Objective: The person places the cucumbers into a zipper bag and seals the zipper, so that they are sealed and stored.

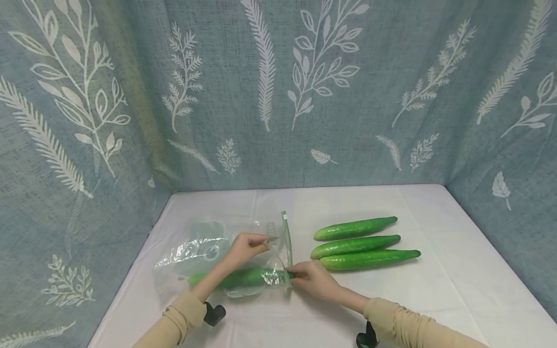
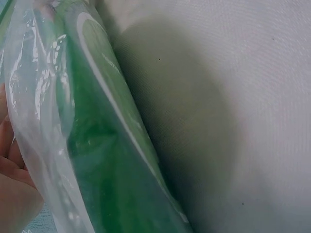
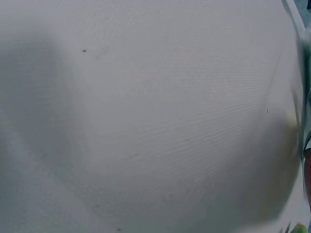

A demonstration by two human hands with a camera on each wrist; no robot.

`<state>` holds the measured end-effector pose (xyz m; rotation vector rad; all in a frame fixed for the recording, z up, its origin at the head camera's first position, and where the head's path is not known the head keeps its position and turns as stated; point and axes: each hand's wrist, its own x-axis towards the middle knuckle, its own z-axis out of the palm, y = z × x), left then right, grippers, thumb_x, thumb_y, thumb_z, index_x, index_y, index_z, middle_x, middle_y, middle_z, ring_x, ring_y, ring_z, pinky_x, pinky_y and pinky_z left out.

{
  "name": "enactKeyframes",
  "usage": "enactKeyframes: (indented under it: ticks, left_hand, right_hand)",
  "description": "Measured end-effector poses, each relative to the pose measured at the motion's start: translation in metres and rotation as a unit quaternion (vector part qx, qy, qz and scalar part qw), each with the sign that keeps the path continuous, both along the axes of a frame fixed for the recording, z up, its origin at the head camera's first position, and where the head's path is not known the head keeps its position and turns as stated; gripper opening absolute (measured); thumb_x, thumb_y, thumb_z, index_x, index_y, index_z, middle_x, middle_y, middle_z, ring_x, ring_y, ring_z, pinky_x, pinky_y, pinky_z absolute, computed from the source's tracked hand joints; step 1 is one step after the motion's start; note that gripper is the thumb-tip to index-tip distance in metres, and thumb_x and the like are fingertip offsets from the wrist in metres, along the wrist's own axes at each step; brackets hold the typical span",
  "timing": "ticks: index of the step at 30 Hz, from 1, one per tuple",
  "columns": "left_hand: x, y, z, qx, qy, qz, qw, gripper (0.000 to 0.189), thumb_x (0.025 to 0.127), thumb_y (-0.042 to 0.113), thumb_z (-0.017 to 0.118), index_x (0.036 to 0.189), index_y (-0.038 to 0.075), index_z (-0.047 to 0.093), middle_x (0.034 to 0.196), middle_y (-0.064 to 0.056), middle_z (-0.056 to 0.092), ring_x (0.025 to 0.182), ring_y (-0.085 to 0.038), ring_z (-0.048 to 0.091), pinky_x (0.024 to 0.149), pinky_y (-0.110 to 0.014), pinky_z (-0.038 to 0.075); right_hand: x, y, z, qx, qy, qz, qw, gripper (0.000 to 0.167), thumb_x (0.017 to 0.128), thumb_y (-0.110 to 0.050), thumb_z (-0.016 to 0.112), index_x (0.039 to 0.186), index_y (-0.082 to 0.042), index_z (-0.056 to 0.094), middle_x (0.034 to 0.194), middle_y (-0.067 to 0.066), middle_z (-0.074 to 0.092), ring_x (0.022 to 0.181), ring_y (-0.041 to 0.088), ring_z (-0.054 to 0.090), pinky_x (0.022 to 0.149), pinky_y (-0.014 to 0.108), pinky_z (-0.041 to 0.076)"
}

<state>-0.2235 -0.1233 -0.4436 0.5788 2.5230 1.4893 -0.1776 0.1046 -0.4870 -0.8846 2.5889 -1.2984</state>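
Observation:
A clear plastic zip bag (image 1: 171,263) lies with its green-edged mouth facing right. My left hand (image 1: 243,250) pinches the upper side of that mouth and lifts it apart from the far edge. Inside the bag, along its near side, lies a green cucumber (image 1: 243,279), its dark tip at the mouth. Thumb and fingers of my right hand (image 1: 316,280) pinch this tip beside the bag's rim. Through the left wrist view the cucumber (image 2: 102,160) shows large behind the plastic, my left fingers (image 2: 14,167) at the edge. The right wrist view shows mostly cloth.
Three more cucumbers lie side by side to the right of the bag: a far one (image 1: 357,228), a middle one (image 1: 357,246) and a near one (image 1: 370,259). A white cloth (image 1: 457,290) covers the table. Blue leaf-patterned curtains (image 1: 243,96) hang behind and at both sides.

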Motion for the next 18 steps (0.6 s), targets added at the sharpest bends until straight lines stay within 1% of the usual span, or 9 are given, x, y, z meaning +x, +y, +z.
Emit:
enactKeyframes:
  ticks: [5, 8, 9, 10, 12, 16, 18]
  left_hand:
    - [0.013, 0.004, 0.022, -0.003, -0.001, -0.004, 1.0000, 0.027, 0.087, -0.001, 0.060, 0.113, -0.011, 0.062, 0.116, -0.028, 0.062, 0.104, -0.041, 0.064, 0.088, -0.040, 0.057]
    - [0.014, 0.005, 0.024, -0.006, 0.000, -0.002, 1.0000, 0.027, 0.087, -0.001, 0.060, 0.112, -0.011, 0.062, 0.115, -0.028, 0.063, 0.104, -0.041, 0.064, 0.087, -0.040, 0.057]
    - [0.014, 0.005, 0.023, -0.006, 0.001, -0.002, 1.0000, 0.027, 0.087, -0.002, 0.060, 0.111, -0.012, 0.062, 0.115, -0.029, 0.063, 0.103, -0.042, 0.064, 0.086, -0.040, 0.058]
    - [0.012, 0.004, 0.019, -0.006, 0.002, 0.000, 1.0000, 0.026, 0.087, -0.001, 0.060, 0.111, -0.011, 0.062, 0.114, -0.029, 0.063, 0.103, -0.042, 0.064, 0.086, -0.040, 0.058]
    - [0.007, 0.003, 0.010, -0.004, 0.002, 0.003, 1.0000, 0.026, 0.087, 0.000, 0.061, 0.111, -0.010, 0.063, 0.115, -0.028, 0.063, 0.103, -0.041, 0.064, 0.086, -0.040, 0.058]
    - [-0.004, -0.001, -0.009, -0.007, -0.001, 0.014, 0.9999, 0.027, 0.087, 0.003, 0.063, 0.112, -0.006, 0.064, 0.116, -0.024, 0.064, 0.104, -0.038, 0.065, 0.086, -0.038, 0.058]
    - [-0.006, -0.001, -0.012, -0.007, -0.001, 0.015, 0.9999, 0.027, 0.087, 0.003, 0.063, 0.112, -0.005, 0.065, 0.116, -0.023, 0.065, 0.105, -0.037, 0.065, 0.086, -0.036, 0.058]
  right_hand:
    - [0.000, 0.002, -0.003, -0.005, -0.003, -0.009, 0.9999, 0.033, 0.081, -0.009, 0.070, 0.113, 0.000, 0.066, 0.111, 0.014, 0.070, 0.099, 0.024, 0.069, 0.087, 0.021, 0.055]
    - [0.001, 0.003, -0.004, -0.008, 0.006, -0.013, 0.9999, 0.034, 0.081, -0.008, 0.071, 0.113, 0.000, 0.066, 0.110, 0.014, 0.070, 0.098, 0.024, 0.069, 0.086, 0.021, 0.056]
    - [0.001, 0.004, -0.004, -0.010, 0.008, -0.014, 0.9998, 0.034, 0.081, -0.008, 0.071, 0.113, 0.000, 0.066, 0.109, 0.014, 0.070, 0.098, 0.024, 0.069, 0.086, 0.022, 0.056]
    - [0.000, 0.004, -0.004, -0.013, 0.011, -0.015, 0.9998, 0.034, 0.081, -0.008, 0.071, 0.113, 0.001, 0.066, 0.109, 0.014, 0.070, 0.098, 0.024, 0.069, 0.085, 0.022, 0.056]
    - [0.000, 0.005, -0.003, -0.017, 0.016, -0.015, 0.9996, 0.034, 0.080, -0.007, 0.071, 0.113, 0.001, 0.066, 0.109, 0.014, 0.070, 0.097, 0.024, 0.069, 0.085, 0.022, 0.056]
    - [0.000, 0.006, -0.002, -0.023, 0.011, -0.012, 0.9996, 0.034, 0.081, -0.007, 0.070, 0.113, 0.002, 0.065, 0.109, 0.015, 0.070, 0.097, 0.025, 0.069, 0.084, 0.021, 0.056]
    - [-0.001, 0.006, -0.001, -0.021, 0.008, -0.012, 0.9997, 0.034, 0.081, -0.007, 0.070, 0.114, 0.002, 0.065, 0.110, 0.015, 0.070, 0.097, 0.024, 0.069, 0.084, 0.020, 0.056]
